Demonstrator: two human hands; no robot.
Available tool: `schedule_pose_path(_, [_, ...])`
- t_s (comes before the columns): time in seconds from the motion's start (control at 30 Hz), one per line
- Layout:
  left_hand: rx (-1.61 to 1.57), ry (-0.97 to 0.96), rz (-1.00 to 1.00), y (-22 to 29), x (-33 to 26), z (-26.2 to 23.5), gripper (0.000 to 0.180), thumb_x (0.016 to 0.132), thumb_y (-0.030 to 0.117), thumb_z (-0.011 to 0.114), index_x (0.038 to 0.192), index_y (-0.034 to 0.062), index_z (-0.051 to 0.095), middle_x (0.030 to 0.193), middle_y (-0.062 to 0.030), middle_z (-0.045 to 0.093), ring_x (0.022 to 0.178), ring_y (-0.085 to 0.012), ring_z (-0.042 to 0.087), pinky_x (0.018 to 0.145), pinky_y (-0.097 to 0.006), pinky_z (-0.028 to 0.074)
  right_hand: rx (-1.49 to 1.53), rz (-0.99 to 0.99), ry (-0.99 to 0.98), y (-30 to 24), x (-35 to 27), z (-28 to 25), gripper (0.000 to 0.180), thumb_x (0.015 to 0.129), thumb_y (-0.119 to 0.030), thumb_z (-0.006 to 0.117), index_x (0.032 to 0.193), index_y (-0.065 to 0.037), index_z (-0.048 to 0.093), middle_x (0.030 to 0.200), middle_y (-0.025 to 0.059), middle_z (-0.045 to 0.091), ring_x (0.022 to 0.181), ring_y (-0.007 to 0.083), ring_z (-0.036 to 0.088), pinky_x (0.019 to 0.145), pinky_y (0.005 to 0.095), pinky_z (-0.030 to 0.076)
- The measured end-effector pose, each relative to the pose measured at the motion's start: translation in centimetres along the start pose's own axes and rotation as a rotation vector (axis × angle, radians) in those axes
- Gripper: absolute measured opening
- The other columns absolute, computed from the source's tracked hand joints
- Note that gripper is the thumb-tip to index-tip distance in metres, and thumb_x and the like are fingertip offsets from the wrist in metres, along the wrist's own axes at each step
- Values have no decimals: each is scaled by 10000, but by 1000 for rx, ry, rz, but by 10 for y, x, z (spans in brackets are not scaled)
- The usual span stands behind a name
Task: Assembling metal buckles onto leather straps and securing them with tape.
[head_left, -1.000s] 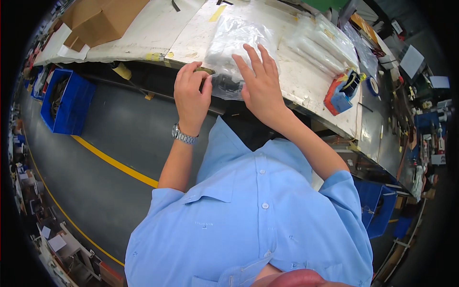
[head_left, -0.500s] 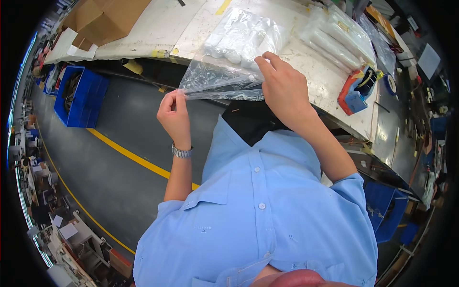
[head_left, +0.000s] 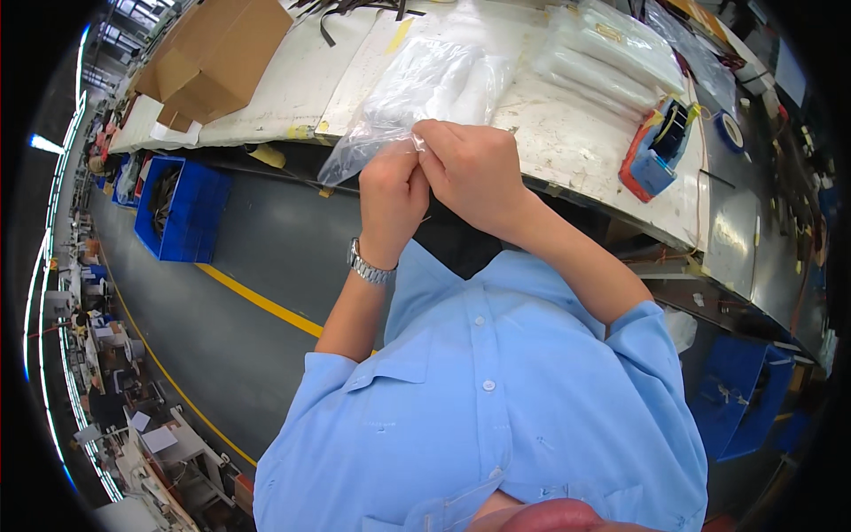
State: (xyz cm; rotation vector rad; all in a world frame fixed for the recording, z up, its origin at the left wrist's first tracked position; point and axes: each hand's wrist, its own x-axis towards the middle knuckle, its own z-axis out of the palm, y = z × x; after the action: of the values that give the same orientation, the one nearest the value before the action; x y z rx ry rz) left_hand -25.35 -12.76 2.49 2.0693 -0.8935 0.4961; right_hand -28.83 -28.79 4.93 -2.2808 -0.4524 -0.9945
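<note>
**Left hand point(head_left: 388, 188) and right hand point(head_left: 477, 173) have come together**

Apart earlier, both now pinch, fingers closed, the bunched near edge of the clear plastic bag point(head_left: 425, 80), which lies on the pale surface point(head_left: 554, 146), one corner overhanging. The step appears to be gathering the mouth; the next move probably calls for steady pinches.

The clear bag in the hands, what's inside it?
White things show through the bag, but its wrinkles and shine hide exactly what they are. The left grip and right grip cover part of its near end.
</note>
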Motion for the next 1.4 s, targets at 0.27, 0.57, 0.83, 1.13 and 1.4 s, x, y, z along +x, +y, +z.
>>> schedule_pose_path(0.27, [61,200,-163,0,20,-6,277,965,36,615,1198,-13,757,792,-154,725,699,-266,682,670,-373,534,-17,-99,46,7,-8,-6,140,849,-104,701,850,-74,564,615,88,615,560,281,656,515,397,494])
schedule_pose_path(0.57, [-273,-307,-346,-46,-12,-4,140,942,52,634,988,-33,736,1055,-162,762,908,-258,739,799,-371,555,154,-22,-164,1,2,-11,78,913,-146,731,922,-69,718,688,104,665,617,316,668,582,412,528])
schedule_pose_path(0.83, [211,106,48,-87,18,8,263,988,53,610,1217,-45,692,1230,-201,720,1203,-351,677,1077,-436,522,9,107,24,101,77,17,223,1003,-246,693,1072,-47,767,958,120,777,879,299,752,798,408,585])
schedule_pose_path(1.13, [712,-3,18,-152,21,29,470,979,199,680,1401,0,615,1315,-221,663,1170,-363,656,1048,-502,499,-386,471,-351,212,108,129,571,1007,-575,575,1040,-48,793,1059,199,780,1021,392,742,910,526,575])
schedule_pose_path(1.4, [505,-302,29,-99,65,2,451,1004,421,668,939,-22,720,815,-210,669,893,-347,716,756,-429,565,-116,624,-292,231,102,106,649,1020,-641,526,921,-49,773,970,207,772,941,415,727,838,508,548])
